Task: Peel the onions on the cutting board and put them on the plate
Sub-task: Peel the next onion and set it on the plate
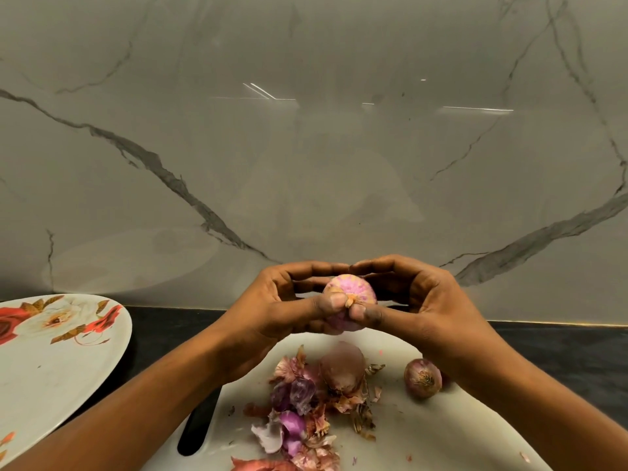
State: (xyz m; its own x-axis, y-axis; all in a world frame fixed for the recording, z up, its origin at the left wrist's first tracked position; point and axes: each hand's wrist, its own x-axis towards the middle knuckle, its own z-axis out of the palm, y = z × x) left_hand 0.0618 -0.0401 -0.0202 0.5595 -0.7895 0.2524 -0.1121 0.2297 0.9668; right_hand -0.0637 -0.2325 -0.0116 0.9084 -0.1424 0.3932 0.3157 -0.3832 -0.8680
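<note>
A pink, partly peeled onion (350, 289) is held up above the white cutting board (441, 433). My left hand (282, 307) and my right hand (418, 300) both grip it, fingers curled behind it and both thumbs pressed at its dry root end. Two unpeeled onions lie on the board: a larger brown one (343, 368) in the middle and a smaller red one (423, 378) to its right. The floral plate (51, 368) sits at the left with no onion visible on it.
A heap of onion skins (306, 416) covers the board's near middle. The board's dark handle slot (200, 426) shows under my left forearm. A dark counter (560, 351) runs behind, backed by a grey marble wall (306, 130).
</note>
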